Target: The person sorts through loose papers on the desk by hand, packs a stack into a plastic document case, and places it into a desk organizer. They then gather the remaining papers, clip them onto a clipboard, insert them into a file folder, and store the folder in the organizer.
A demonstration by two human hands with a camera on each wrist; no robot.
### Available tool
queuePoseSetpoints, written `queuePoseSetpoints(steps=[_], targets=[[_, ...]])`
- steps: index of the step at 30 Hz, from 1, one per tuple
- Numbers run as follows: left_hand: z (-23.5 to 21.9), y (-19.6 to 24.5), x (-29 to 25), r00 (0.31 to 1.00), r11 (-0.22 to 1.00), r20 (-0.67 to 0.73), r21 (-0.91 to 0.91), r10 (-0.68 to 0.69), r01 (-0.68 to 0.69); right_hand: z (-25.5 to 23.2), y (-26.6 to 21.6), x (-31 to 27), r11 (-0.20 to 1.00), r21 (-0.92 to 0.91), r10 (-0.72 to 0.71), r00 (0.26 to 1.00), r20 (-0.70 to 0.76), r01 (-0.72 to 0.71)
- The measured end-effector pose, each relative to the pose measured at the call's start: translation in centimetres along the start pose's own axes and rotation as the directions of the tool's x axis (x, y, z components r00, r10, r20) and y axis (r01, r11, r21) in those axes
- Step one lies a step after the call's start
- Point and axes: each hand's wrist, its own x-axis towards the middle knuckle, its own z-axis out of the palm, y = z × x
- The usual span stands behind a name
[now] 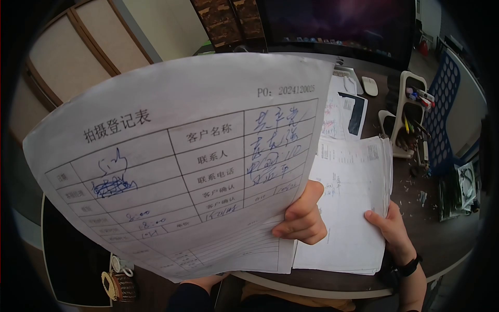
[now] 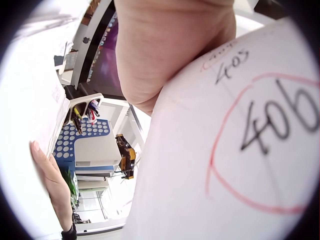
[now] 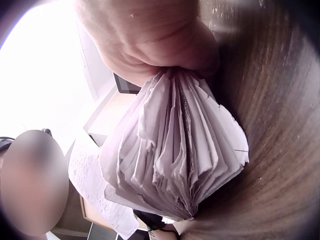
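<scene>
A large printed form (image 1: pixel 208 151) with a table and blue handwriting fills much of the head view, tilted up towards me. My left hand (image 1: pixel 304 216) holds it, fingers curled at its right edge; a dark sleeve shows below. In the left wrist view the back of a sheet (image 2: pixel 170 165) carries black numbers, one circled in red. My right hand (image 1: pixel 392 229), with a black band at the wrist, grips a thick stack of papers (image 1: pixel 353 218) by its right edge, thumb on top. The right wrist view shows the fanned edges of that stack (image 3: pixel 175 150) below the palm.
Behind stand a monitor (image 1: pixel 338 26) and a white mouse (image 1: pixel 369 86). To the right are a pen holder (image 1: pixel 410 83), a blue perforated panel (image 1: pixel 444 109) and paper scraps on the dark desk (image 1: pixel 431 239). A woven basket (image 1: pixel 123 287) is at lower left.
</scene>
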Motion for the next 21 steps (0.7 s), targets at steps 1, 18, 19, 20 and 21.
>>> queuePoseSetpoints(steps=[1,18,19,20,21], targets=[[0.02,0.04,0.03,1.000,1.000,0.002,0.002,-0.007,0.007,-0.01,-0.02,0.01,1.000,0.000,0.000,1.000,0.000,0.000],[-0.16,0.02,0.08,0.999,1.000,0.040,-0.010,-0.016,0.016,-0.05,-0.10,0.00,1.000,0.001,0.009,1.000,0.000,-0.009],[-0.14,0.02,0.08,0.999,1.000,0.037,-0.013,-0.020,0.021,-0.06,-0.08,0.00,1.000,0.001,0.009,1.000,0.000,-0.009],[-0.17,0.00,0.07,0.999,1.000,0.038,-0.014,-0.020,0.020,-0.07,-0.06,-0.01,1.000,0.003,0.011,1.000,0.001,-0.011],[-0.19,0.01,0.07,0.999,1.000,0.042,-0.011,-0.020,0.021,-0.07,-0.05,-0.01,1.000,0.005,0.012,1.000,0.002,-0.012]])
